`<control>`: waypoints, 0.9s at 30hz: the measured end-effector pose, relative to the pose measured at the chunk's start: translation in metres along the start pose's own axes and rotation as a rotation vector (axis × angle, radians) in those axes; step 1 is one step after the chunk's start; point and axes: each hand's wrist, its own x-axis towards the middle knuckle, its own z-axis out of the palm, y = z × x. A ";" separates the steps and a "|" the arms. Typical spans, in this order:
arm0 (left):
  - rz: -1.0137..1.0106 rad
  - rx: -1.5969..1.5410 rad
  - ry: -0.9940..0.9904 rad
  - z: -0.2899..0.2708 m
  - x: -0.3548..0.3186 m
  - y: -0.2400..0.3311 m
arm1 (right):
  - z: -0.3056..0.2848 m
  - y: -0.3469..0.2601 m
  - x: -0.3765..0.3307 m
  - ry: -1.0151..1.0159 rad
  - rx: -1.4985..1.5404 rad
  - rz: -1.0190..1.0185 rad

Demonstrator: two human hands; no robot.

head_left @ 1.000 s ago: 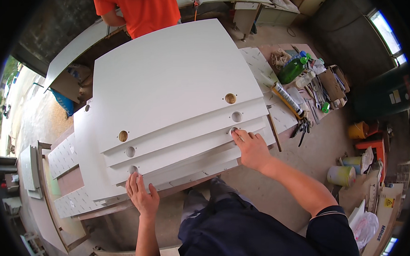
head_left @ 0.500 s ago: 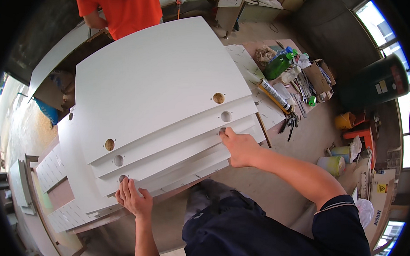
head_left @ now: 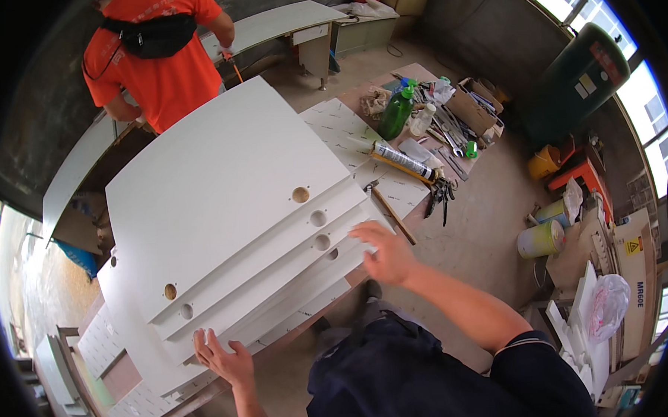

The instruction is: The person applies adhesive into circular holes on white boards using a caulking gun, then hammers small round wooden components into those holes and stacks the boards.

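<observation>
A stack of white panels [head_left: 228,183] lies stepped before me, the lower ones sticking out towards me. Round holes are cut near their front edges, some showing bare brown board inside. At the stack's front left edge is my left hand [head_left: 225,360], fingers apart, the fingertips over the edge of a lower panel; whether they press on it I cannot tell. Beside the front right corners my right hand [head_left: 387,255] has its fingers stretched out and holds nothing. A hole in the third panel shows just left of its fingertips.
Right of the stack, a table holds a caulking gun [head_left: 403,162], a hammer [head_left: 390,212], a green bottle [head_left: 397,113] and several wrenches [head_left: 450,127]. A person in an orange shirt [head_left: 160,63] works beyond the stack. Paint cans [head_left: 542,239] and a dark green tank [head_left: 578,86] stand at right.
My right hand has come off the hole in the third panel and its fingers have straightened. The left hand stays by the front left edge. The whole view has swung and shifted.
</observation>
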 end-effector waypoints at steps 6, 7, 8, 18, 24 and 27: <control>0.392 -0.640 -0.249 0.038 0.043 0.208 | -0.006 0.161 -0.054 0.190 -0.305 0.507; 0.435 -0.663 -0.313 0.047 0.053 0.251 | -0.006 0.172 -0.055 0.175 -0.372 0.489; 0.464 -0.637 -0.398 0.068 0.058 0.286 | -0.007 0.184 -0.053 0.135 -0.320 0.536; 0.389 0.411 -1.140 0.285 0.114 0.415 | -0.015 0.235 -0.032 -0.033 0.091 0.544; 0.115 0.232 -1.125 0.323 0.099 0.415 | -0.045 0.246 -0.031 -0.099 0.099 0.583; 0.093 0.094 -1.133 0.294 0.106 0.443 | -0.067 0.253 -0.037 -0.107 0.175 0.557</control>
